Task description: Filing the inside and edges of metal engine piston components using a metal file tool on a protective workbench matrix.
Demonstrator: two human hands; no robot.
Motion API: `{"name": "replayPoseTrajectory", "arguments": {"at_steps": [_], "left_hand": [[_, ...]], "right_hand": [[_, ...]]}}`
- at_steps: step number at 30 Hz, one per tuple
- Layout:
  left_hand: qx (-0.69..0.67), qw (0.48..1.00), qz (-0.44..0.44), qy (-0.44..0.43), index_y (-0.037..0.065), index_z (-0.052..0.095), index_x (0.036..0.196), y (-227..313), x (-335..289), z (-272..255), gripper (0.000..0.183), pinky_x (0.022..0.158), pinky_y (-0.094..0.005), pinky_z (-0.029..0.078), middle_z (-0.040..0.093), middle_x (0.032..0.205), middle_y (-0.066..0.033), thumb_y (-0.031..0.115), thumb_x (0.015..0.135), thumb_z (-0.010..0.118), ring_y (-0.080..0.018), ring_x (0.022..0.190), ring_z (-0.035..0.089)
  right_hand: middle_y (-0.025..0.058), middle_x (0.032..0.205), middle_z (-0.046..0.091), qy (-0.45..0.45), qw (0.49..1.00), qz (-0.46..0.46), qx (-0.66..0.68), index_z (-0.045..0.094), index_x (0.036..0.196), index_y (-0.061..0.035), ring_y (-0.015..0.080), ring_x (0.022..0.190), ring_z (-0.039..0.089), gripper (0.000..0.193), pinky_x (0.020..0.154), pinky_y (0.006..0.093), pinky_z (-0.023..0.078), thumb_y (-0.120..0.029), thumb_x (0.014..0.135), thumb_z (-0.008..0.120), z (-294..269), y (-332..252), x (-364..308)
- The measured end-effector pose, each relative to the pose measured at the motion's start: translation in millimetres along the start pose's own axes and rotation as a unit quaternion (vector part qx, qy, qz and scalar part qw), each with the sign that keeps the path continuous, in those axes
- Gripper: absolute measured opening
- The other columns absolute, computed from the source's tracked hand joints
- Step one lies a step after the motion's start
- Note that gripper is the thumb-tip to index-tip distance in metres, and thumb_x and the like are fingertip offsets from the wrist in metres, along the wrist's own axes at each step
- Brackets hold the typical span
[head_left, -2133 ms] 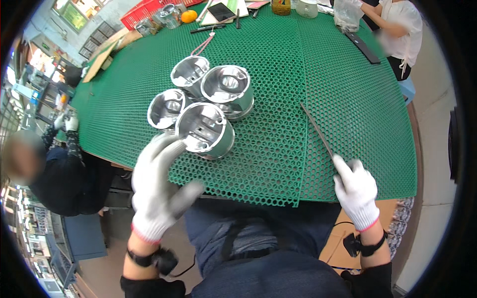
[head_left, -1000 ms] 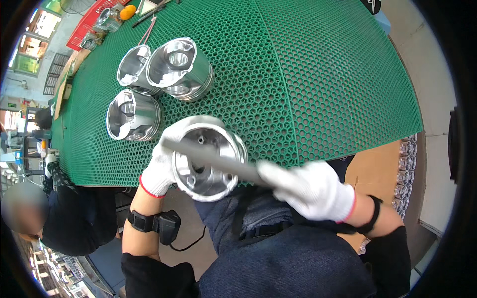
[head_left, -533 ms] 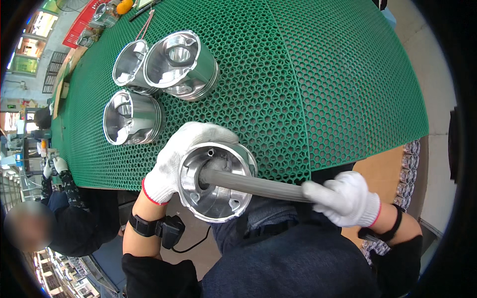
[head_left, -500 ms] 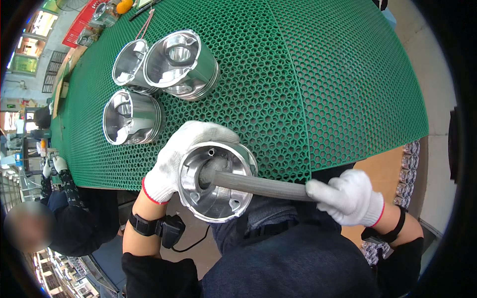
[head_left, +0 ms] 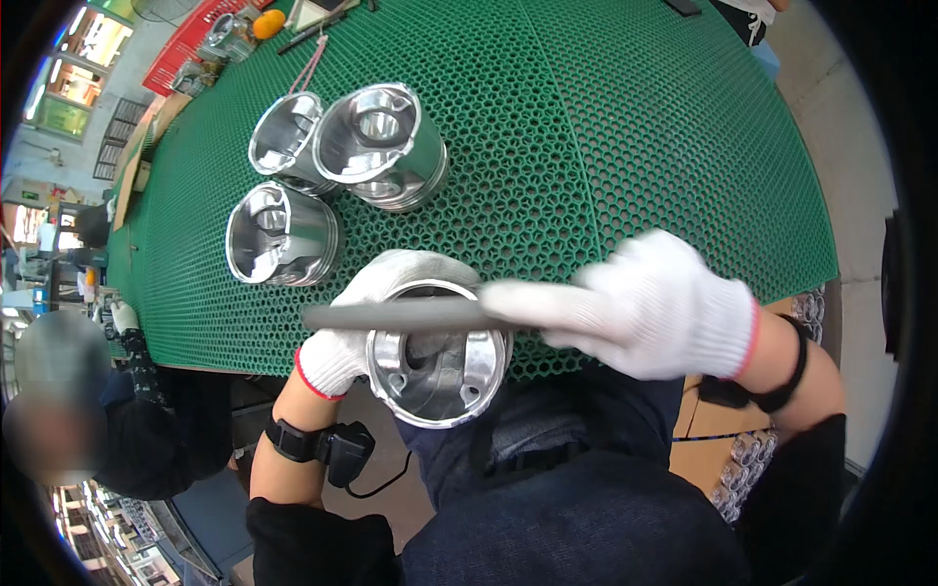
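My left hand [head_left: 386,276], in a white knit glove, is wrapped round the side of a silver metal piston [head_left: 440,391] at the table's near edge. The piston's hollow end faces up at me, showing its inner bosses and holes. My right hand [head_left: 645,308], gloved too, grips one end of a long grey round rod [head_left: 391,314], blurred by motion. The rod lies level across the far part of the piston's opening, above it, and its free end reaches past my left hand. Whether rod and piston touch, I cannot tell.
Three more pistons [head_left: 283,234] stand on the green honeycomb mat [head_left: 508,146], beyond my left hand. Farther back are a red crate [head_left: 186,49], an orange fruit [head_left: 269,24] and glass jars. Another person [head_left: 137,430] works at the left. Many pistons [head_left: 747,464] lie low at the right.
The rod has come out of the piston's inner hole and now lies across above the opening. My right hand has moved up and left with it. My left hand still holds the piston.
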State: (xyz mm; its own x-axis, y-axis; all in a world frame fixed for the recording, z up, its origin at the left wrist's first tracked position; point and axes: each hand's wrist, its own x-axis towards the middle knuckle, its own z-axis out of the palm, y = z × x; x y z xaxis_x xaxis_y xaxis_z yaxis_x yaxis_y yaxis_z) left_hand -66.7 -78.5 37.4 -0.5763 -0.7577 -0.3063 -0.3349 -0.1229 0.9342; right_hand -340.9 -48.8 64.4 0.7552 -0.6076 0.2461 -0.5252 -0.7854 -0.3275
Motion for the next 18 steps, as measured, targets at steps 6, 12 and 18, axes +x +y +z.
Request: {"name": "replayPoseTrajectory", "arguments": {"at_steps": [6, 12, 18], "left_hand": [[0.151, 0.935, 0.178, 0.268, -0.001, 0.050, 0.130, -22.5, -45.8, 15.2, 0.058, 0.097, -0.0387, 0.048, 0.055, 0.127, -0.0148, 0.017, 0.080, 0.074, -0.0262, 0.113, 0.058], [-0.024, 0.874, 0.369, 0.314, 0.001, 0.005, 0.153, -34.9, -36.9, 75.5, 0.110, 0.111, -0.0434, 0.036, 0.027, 0.152, -0.0231, 0.020, 0.076, 0.081, -0.0354, 0.138, 0.036], [0.149, 0.922, 0.201, 0.295, -0.010, 0.013, 0.148, -33.5, -45.2, 50.4, 0.124, 0.105, -0.0387, 0.043, 0.048, 0.138, -0.0267, 0.036, 0.063, 0.090, -0.0329, 0.124, 0.053]], "right_hand": [[0.0230, 0.131, 0.058, 0.172, 0.942, 0.074, 0.279, 0.047, 0.138, 0.0021, 0.0279, 0.106, 0.068, 0.048, 0.089, 0.0335, 0.054, -0.021, 0.097, 0.056, 27.2, 13.8, -33.9], [0.0176, 0.135, 0.058, 0.177, 0.890, 0.286, 0.309, 0.044, 0.141, 0.0016, 0.0242, 0.099, 0.067, 0.051, 0.088, 0.0309, 0.050, -0.025, 0.099, 0.052, 41.3, 7.5, -88.1], [0.0191, 0.133, 0.058, 0.203, 0.938, 0.179, 0.217, 0.048, 0.138, 0.0001, 0.0290, 0.089, 0.070, 0.049, 0.080, 0.0338, 0.053, -0.016, 0.093, 0.055, 45.8, 9.1, -87.8]]}}
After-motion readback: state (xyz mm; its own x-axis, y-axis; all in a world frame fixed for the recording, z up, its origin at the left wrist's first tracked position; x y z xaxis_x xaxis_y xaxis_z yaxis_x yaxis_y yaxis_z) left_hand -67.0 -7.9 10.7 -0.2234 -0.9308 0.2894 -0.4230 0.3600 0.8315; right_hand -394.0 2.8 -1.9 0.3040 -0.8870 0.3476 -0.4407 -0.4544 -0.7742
